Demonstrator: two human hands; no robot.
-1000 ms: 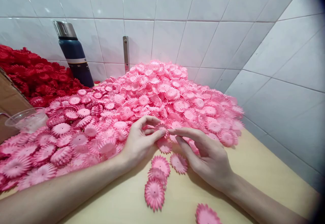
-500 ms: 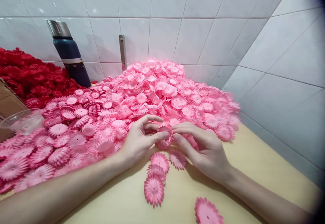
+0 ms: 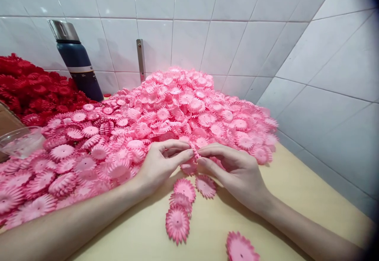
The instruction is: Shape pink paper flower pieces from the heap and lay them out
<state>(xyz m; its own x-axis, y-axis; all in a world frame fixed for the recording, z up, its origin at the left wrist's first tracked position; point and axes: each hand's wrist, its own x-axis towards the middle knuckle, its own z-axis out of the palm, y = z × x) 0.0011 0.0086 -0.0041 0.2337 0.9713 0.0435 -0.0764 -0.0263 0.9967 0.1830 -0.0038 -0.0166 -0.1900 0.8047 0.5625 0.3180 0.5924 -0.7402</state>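
My left hand (image 3: 166,164) pinches a small pink petal disc (image 3: 194,150) between thumb and fingertips, in front of the large pink heap (image 3: 180,103). Facing it from the right, my right hand (image 3: 237,168) has its thumb and fingers closed in at the disc's other edge. The disc is seen nearly edge-on and mostly hidden by the fingertips. Below the hands, overlapping pink discs (image 3: 177,221) lie on the pale tabletop (image 3: 207,229), with another disc (image 3: 205,186) just to their right.
A dark blue bottle (image 3: 78,65) with a steel cap leans at the back left beside a red petal heap (image 3: 38,87). A clear plastic bowl (image 3: 22,142) sits at the left by a cardboard box (image 3: 7,124). One loose disc (image 3: 241,249) lies near the front edge.
The disc between my hands has turned from facing me to nearly edge-on. My left fingers have come closer to its thumb. The view has shifted slightly.
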